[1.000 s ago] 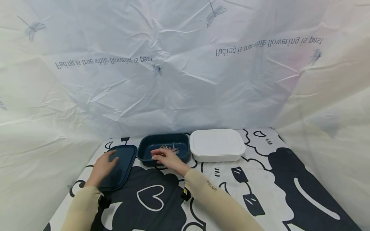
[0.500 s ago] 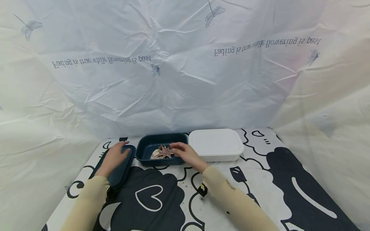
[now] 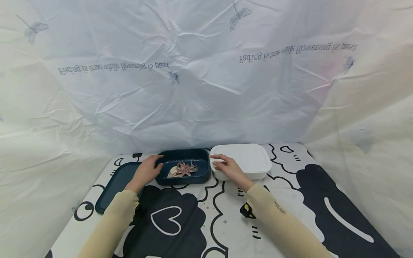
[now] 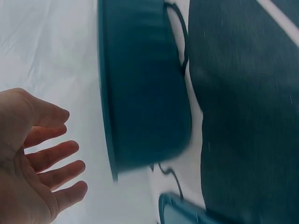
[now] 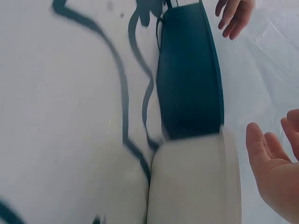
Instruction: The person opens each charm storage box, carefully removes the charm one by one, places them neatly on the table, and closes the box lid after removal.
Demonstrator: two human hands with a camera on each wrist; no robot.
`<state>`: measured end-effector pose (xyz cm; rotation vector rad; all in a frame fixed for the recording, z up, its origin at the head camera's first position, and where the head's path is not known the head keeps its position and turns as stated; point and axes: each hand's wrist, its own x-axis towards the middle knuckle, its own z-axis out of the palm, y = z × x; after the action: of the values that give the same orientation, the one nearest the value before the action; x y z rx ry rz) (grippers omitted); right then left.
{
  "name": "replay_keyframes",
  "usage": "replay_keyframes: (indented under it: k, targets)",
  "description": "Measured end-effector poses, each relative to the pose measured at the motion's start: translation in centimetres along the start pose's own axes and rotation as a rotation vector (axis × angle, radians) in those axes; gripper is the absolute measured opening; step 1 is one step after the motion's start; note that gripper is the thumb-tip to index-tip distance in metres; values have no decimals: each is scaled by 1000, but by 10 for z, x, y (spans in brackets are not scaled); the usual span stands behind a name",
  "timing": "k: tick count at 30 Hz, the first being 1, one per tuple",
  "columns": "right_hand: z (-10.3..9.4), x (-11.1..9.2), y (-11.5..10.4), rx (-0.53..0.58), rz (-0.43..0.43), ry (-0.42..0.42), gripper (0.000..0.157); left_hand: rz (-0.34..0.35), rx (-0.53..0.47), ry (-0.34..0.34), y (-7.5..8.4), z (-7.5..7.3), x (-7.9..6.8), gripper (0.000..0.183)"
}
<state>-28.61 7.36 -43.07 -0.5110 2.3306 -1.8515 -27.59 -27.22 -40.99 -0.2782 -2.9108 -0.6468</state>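
A dark blue open box (image 3: 203, 175) stands mid-table. In it lie a pinkish star-shaped ornament (image 3: 184, 169) with thin strands and a pale flat piece (image 3: 173, 173); their exact kind is hard to tell. My left hand (image 3: 146, 173) hovers over the box's left end, fingers relaxed and holding nothing; the left wrist view shows them apart from the box wall (image 4: 145, 93). Above the left end of the white lidded box (image 3: 245, 157) is my right hand (image 3: 229, 168), its fingers loosely bent around nothing. In the right wrist view, both boxes stand end to end.
The dark blue lid (image 3: 113, 190) lies flat on the table, left of the blue box and partly behind my left arm. A black-and-white patterned cloth (image 3: 174, 200) covers the table. White sheeting (image 3: 193, 107) hangs behind and at both sides.
My right hand has left the blue box and moved right to the white one. The pale piece now lies beside the star ornament. My left hand has moved right from the lid to the blue box.
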Motion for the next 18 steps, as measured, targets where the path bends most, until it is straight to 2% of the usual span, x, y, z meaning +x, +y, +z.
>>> replay_keyframes:
  k: [6, 10, 18]
  targets:
    - [-21, -10, 6, -47, -10, 45, 38, 55, 1, -20, 17, 18, 5, 44]
    - [-34, -17, 11, -106, -21, 59, 38, 68, 22, -29, 29, 27, 9, 45]
    - [-64, -29, 17, -322, -133, 129, 37, 75, 19, -52, 62, 31, 17, 45]
